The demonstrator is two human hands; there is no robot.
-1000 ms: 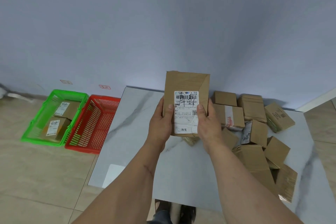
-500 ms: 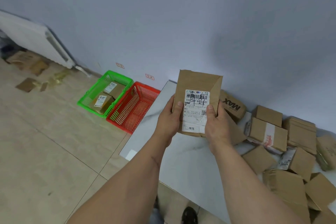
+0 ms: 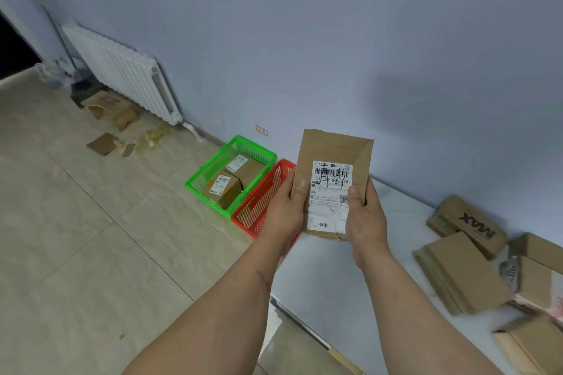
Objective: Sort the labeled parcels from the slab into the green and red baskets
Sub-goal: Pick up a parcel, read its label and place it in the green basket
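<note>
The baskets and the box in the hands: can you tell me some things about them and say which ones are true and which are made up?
1. Both hands hold one parcel, the left hand and the right hand on its sides. True.
2. The green basket has no parcels in it. False: two labeled boxes lie inside it.
3. The red basket sits right beside the green one. True.
4. The held parcel has no label. False: a white label with a barcode and handwriting faces the camera.
5. The box printed MAX is in the red basket. False: it lies on the slab, by the wall.
</note>
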